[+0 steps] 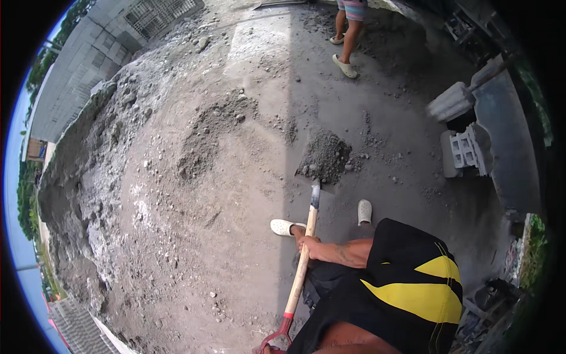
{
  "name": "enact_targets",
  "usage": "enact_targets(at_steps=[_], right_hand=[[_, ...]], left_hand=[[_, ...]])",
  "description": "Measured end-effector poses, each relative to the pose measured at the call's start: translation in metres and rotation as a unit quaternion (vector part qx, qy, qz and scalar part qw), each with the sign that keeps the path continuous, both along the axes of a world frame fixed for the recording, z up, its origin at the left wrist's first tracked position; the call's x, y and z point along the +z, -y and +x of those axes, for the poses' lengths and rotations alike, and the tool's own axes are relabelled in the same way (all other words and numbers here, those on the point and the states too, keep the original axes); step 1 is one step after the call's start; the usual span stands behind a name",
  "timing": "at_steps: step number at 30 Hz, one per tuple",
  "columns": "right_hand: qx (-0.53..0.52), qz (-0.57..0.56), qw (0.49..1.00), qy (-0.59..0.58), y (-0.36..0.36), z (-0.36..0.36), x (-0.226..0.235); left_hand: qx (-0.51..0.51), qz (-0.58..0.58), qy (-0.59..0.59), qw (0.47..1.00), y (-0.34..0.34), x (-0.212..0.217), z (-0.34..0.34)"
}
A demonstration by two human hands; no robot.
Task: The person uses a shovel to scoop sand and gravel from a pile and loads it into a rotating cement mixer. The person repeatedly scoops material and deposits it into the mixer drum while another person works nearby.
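The person's right hand [310,245] grips the wooden shaft of a shovel [300,272], and the left hand [268,350], partly cut off at the lower edge, holds its red handle. Gray gravel [325,156] is heaped at the blade. Pale clogs [285,227] stand on the dusty ground [171,248], either side of the shaft. Another person's legs [352,40] show above; a hollow block [463,150] sits at right.

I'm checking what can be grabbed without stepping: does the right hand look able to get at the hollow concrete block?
Probably not: the right hand is closed around the shovel's wooden shaft, and the hollow concrete block sits well off to the right, seemingly beyond arm's reach.
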State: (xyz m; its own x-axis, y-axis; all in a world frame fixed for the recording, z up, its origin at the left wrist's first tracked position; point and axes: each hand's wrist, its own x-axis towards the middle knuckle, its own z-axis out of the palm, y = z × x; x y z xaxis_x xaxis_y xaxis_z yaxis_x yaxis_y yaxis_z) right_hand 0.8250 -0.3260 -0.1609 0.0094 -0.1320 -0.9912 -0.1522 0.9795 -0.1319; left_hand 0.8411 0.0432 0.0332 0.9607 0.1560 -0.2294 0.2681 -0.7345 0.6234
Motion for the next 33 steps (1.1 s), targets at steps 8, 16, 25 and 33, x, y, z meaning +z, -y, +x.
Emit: enact_targets(at_steps=[8, 16, 25, 33], right_hand=[[-0.271, -0.229, 0.933, 0.064, 0.266, -0.221, 0.141], [-0.464, -0.564, 0.605, 0.317, 0.48, -0.527, 0.402], [-0.384, -0.581, 0.707, 0.12, 0.444, -0.643, 0.336], [-0.476, -0.558, 0.658, 0.172, 0.496, -0.545, 0.332]], left_hand=[[-0.134, -0.284, -0.082, 0.946, 0.274, 0.015, -0.07], [-0.513, -0.542, -0.174, 0.643, 0.617, 0.221, -0.255], [-0.858, -0.38, 0.24, 0.249, 0.695, 0.158, -0.427], [-0.657, -0.417, -0.048, 0.625, 0.579, 0.066, -0.179]])
